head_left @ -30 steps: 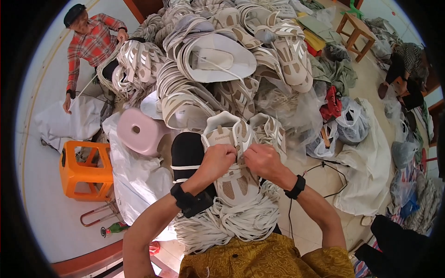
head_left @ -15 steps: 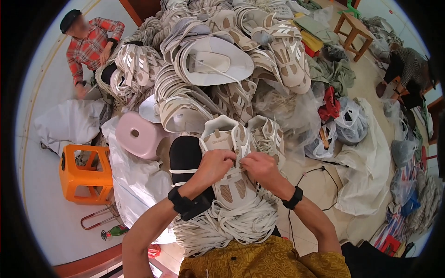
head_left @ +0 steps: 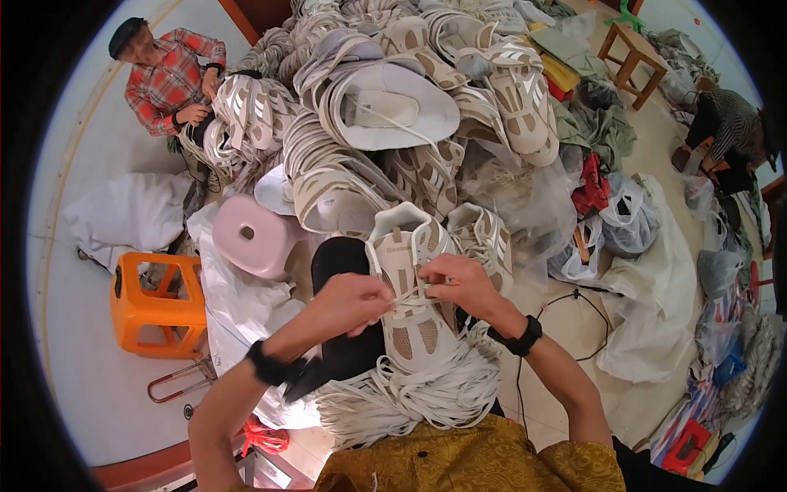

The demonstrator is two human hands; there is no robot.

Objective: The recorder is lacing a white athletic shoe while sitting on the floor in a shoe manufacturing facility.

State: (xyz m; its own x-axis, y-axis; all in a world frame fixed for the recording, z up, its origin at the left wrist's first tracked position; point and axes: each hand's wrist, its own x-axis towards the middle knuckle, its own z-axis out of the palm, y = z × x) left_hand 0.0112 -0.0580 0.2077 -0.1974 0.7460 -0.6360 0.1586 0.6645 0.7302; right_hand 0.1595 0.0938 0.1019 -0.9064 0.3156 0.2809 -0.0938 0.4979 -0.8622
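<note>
A beige and white shoe upper [head_left: 414, 340] lies toe toward me, its tongue and collar at the far end. My left hand [head_left: 357, 302] is closed at the left side of the lacing, with a pale shoelace [head_left: 407, 302] running to its fingertips. At the right eyelet row, my right hand [head_left: 461, 283] pinches the lace with bent fingers. Under my left forearm sits a dark, rounded pad [head_left: 336, 258] beside the upper. A thick bundle of loose white laces [head_left: 410, 398] lies across my lap. Just right of the upper rests another striped shoe upper [head_left: 484, 238].
Beyond my hands rises a big heap of stacked shoe uppers [head_left: 344, 184]. A pink stool [head_left: 250, 234] and an orange stool [head_left: 160, 303] stand left. A person in a plaid shirt [head_left: 176, 82] handles uppers at far left. Plastic bags [head_left: 627, 213] and a black cable [head_left: 602, 328] lie right.
My hands have moved apart from over the lacing, the left one going outward to the left. The plaid-shirted person's hands have come up to the uppers.
</note>
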